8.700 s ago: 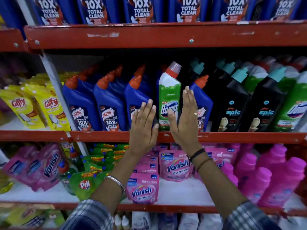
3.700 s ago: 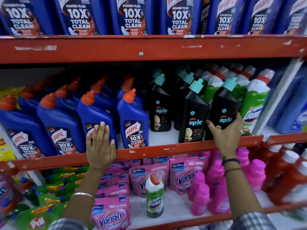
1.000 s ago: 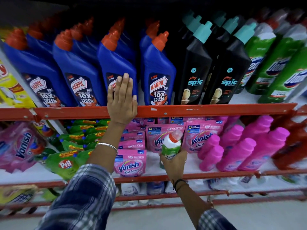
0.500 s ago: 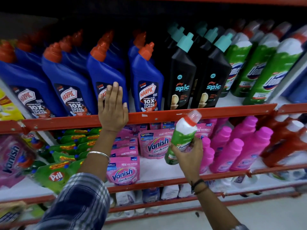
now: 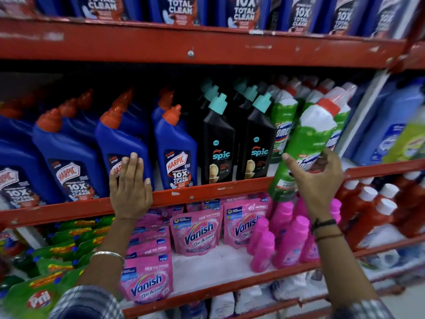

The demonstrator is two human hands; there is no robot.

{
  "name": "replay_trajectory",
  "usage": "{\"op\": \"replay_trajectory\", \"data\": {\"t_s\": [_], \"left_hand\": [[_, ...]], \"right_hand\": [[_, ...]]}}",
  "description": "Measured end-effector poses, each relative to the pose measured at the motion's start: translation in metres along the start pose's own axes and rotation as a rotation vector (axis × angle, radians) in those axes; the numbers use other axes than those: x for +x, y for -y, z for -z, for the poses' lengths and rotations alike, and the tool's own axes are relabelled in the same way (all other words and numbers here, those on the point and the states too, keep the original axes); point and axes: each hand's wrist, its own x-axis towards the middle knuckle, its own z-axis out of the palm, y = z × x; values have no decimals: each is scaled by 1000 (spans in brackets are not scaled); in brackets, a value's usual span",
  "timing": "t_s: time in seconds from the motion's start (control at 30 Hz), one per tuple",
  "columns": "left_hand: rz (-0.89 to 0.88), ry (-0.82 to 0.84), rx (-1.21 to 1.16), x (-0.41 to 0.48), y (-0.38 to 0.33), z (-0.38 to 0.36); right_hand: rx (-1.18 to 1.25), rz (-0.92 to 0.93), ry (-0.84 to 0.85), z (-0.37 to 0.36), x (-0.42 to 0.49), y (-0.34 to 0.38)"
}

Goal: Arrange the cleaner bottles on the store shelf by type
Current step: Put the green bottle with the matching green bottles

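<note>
Domex bottle: green Domex bottle (image 5: 305,143) with white shoulder and red-and-white cap, held tilted with its cap up and to the right, its base in front of the middle shelf rail (image 5: 207,192).
Right hand: right hand (image 5: 318,180) wrapped around the lower body of the Domex bottle, thumb on the label side, fingers curled behind; grip closed on the bottle.
Left hand: left hand (image 5: 130,187) lies flat, fingers stretched upward, palm over the middle shelf rail and fingertips touching a blue Harpic bottle (image 5: 122,143); grip open, holding nothing.
Middle shelf, left: Harpic bottles in rows, blue with orange caps, upright.
Middle shelf, centre: two black Spic bottles (image 5: 218,143) with teal caps at the front, more behind them, just right of the Harpic rows.
Middle shelf, right: shelved Domex bottles (image 5: 284,120) standing right of the Spic bottles, directly behind the held one.
Lower shelf: pink Vanish pouches (image 5: 197,231) in the middle, pink bottles (image 5: 289,242) beside them to the right, green Pril pouches (image 5: 39,298) at the left.
</note>
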Motion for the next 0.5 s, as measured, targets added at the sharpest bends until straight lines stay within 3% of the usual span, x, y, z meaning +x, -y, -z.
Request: {"op": "replay_trajectory", "data": {"t_s": [0.2, 0.5], "left_hand": [[-12, -24, 21, 1, 0, 0], [-19, -21, 35, 0, 1, -2]], "right_hand": [[-62, -47, 28, -9, 55, -13], [-110, -72, 104, -39, 66, -28]]}}
